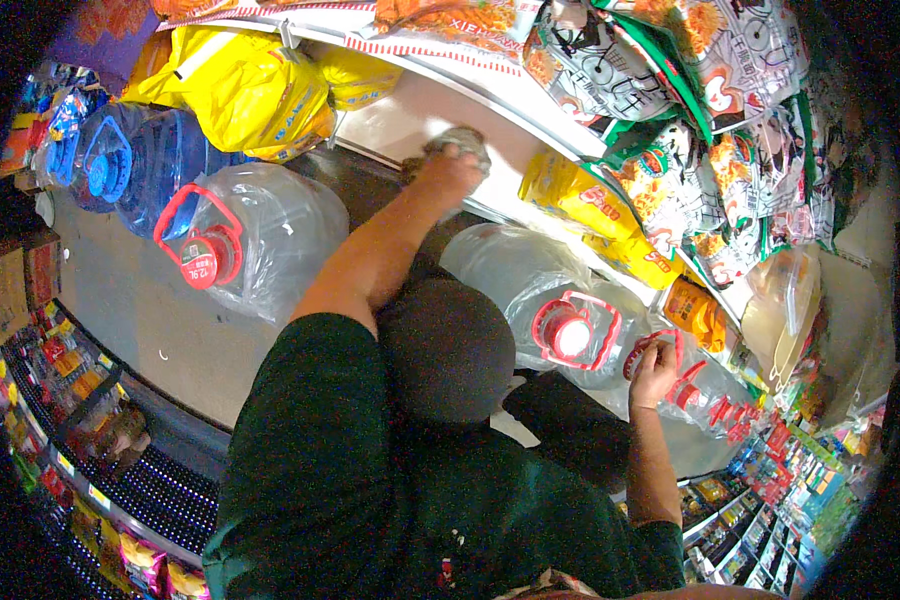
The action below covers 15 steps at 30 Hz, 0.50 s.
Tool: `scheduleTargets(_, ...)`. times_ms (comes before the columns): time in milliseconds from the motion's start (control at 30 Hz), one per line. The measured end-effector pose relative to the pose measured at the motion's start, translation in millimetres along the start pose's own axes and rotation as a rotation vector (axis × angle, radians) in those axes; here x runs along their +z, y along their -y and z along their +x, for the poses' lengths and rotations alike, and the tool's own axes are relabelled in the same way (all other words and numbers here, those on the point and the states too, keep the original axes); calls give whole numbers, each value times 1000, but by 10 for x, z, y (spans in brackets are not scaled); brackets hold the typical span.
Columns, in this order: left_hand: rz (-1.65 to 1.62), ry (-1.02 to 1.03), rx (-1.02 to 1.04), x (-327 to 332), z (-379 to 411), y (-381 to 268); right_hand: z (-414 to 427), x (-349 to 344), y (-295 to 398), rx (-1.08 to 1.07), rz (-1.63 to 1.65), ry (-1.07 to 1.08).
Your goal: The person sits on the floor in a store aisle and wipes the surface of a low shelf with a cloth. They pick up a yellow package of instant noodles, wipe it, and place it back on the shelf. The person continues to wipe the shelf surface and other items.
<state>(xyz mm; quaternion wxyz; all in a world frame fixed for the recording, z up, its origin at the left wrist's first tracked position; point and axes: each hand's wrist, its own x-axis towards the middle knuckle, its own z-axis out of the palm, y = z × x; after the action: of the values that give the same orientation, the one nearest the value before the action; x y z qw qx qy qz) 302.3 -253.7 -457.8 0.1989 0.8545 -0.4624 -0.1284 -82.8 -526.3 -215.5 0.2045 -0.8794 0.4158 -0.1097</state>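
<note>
My left hand presses a bunched grey cloth onto the bare white shelf board. My right hand is closed around the red carrying handle of a large clear water bottle. Between my arms, another clear bottle with a red cap and handle stands against the shelf. A big clear bottle in plastic wrap stands left of my left forearm; its red cap bears writing. My bent knee in dark brown cloth is between my arms.
Yellow plastic packs sit on the shelf at left, with more yellow packs at right. Printed noodle bags fill the upper shelf. Blue water bottles stand at far left on the grey floor. A black rack of snacks runs behind.
</note>
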Motion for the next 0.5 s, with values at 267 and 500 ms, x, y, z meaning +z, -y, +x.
scheduleTargets(267, 150, -389, -452, -278, -674, 817, -38, 0, -20, 72, -37, -5)
scheduleTargets(500, 104, -118, -563, -554, -729, 512, -55, -1, -104, -65, -81, -47)
